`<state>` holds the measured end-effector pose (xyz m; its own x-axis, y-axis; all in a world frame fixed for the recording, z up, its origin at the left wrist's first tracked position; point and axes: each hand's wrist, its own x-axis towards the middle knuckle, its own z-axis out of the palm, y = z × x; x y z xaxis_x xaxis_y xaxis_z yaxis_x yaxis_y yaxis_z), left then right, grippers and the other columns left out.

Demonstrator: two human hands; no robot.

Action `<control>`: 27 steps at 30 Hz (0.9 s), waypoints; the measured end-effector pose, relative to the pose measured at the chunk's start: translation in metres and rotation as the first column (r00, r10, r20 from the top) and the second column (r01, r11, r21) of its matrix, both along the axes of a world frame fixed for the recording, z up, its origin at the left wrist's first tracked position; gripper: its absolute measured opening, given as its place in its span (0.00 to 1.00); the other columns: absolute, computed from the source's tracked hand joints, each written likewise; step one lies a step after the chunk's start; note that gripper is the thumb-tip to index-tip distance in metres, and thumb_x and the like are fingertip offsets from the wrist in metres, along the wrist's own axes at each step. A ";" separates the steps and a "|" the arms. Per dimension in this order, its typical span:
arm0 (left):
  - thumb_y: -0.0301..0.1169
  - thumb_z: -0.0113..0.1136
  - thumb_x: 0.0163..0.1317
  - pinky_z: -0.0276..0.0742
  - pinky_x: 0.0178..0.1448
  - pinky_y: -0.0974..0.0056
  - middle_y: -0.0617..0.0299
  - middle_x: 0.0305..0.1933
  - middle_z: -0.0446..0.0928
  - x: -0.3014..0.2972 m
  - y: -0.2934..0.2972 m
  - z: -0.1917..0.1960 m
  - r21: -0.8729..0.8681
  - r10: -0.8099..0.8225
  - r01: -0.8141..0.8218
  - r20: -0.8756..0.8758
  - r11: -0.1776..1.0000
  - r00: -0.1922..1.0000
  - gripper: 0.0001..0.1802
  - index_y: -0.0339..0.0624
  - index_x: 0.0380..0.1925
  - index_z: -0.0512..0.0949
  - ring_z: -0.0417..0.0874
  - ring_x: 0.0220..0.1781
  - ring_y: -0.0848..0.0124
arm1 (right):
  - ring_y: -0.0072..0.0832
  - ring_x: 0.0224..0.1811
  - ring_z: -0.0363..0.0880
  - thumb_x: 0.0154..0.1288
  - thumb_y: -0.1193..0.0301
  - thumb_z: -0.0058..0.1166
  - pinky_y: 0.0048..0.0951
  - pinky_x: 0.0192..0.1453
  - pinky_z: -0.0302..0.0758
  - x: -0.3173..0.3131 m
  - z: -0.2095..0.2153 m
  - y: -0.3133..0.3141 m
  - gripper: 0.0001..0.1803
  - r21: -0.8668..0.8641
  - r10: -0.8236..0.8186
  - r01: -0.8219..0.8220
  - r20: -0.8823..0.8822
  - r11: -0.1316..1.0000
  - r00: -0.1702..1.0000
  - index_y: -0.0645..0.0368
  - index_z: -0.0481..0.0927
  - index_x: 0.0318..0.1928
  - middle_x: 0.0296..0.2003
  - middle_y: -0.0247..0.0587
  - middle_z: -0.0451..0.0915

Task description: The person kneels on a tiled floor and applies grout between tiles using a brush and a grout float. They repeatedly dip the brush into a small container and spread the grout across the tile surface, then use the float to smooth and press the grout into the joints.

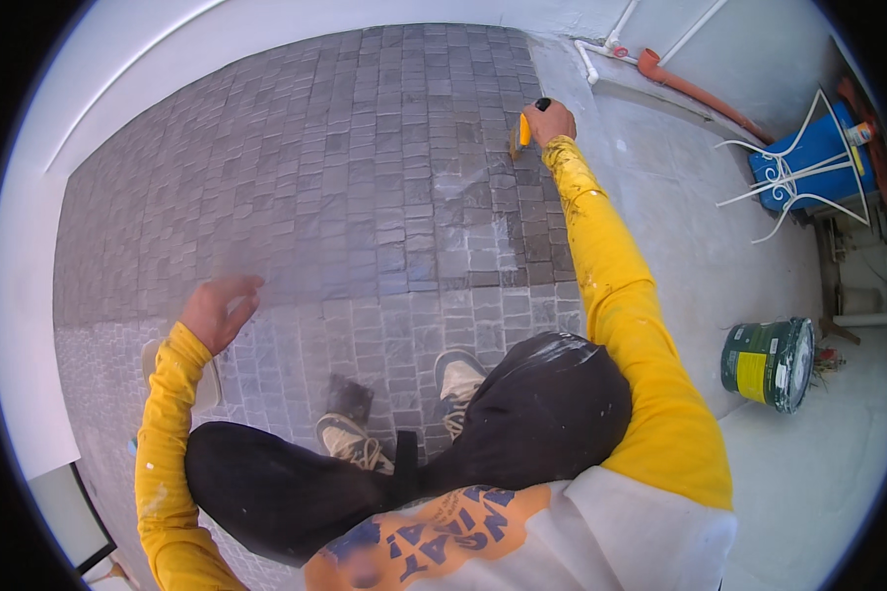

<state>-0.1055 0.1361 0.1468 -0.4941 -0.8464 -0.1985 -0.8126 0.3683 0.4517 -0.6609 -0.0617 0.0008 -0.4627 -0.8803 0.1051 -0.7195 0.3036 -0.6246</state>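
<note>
My right hand [550, 122] is closed around a yellow-and-black-handled brush [522, 131], stretched far ahead on the right. The brush's working end is at the stone paving [365, 128], near its right edge; contact is hard to make out. Stones around and below it look darker than the others. Over the paving on the left, my left hand [219, 310] is empty, its thumb apart from its fingers. A pale tub [207, 387] stands beside and below that hand, partly hidden by my sleeve.
A green bucket with a yellow label [759, 362] stands on the concrete floor at the right. Farther back are a white metal frame [784, 182], a blue container [808, 158] and an orange pipe [705, 94]. My shoes [458, 386] rest on the paving, and a white wall [30, 295] bounds the left.
</note>
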 end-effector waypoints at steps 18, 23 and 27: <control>0.29 0.61 0.63 0.79 0.57 0.59 0.51 0.47 0.84 -0.007 -0.001 0.000 0.037 0.040 -0.037 -0.070 0.999 0.997 0.11 0.39 0.44 0.83 0.84 0.47 0.53 | 0.50 0.44 0.83 0.60 0.55 0.55 0.47 0.49 0.78 0.106 -0.014 0.086 0.18 0.345 0.567 -0.470 -0.281 0.813 0.774 0.51 0.79 0.46 0.37 0.48 0.85; 0.28 0.61 0.62 0.79 0.57 0.59 0.50 0.46 0.84 -0.011 -0.004 -0.004 0.039 0.019 -0.017 -0.071 0.999 0.997 0.11 0.38 0.43 0.83 0.84 0.47 0.53 | 0.43 0.36 0.84 0.57 0.60 0.57 0.42 0.43 0.78 0.144 -0.022 0.120 0.13 0.014 0.540 -0.541 0.031 0.841 0.841 0.52 0.82 0.39 0.31 0.46 0.84; 0.29 0.60 0.65 0.80 0.49 0.61 0.51 0.45 0.84 -0.001 0.000 0.002 0.016 -0.002 0.003 -0.085 1.000 0.996 0.13 0.38 0.48 0.82 0.85 0.43 0.58 | 0.42 0.38 0.84 0.55 0.61 0.58 0.40 0.45 0.78 0.068 0.004 0.065 0.13 0.103 0.266 -0.318 0.347 0.942 0.899 0.53 0.84 0.38 0.33 0.47 0.85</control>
<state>-0.1068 0.1358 0.1487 -0.5120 -0.8422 -0.1693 -0.7699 0.3625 0.5252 -0.5927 0.0030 0.0043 -0.1673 -0.9739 -0.1535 -0.5570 0.2218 -0.8003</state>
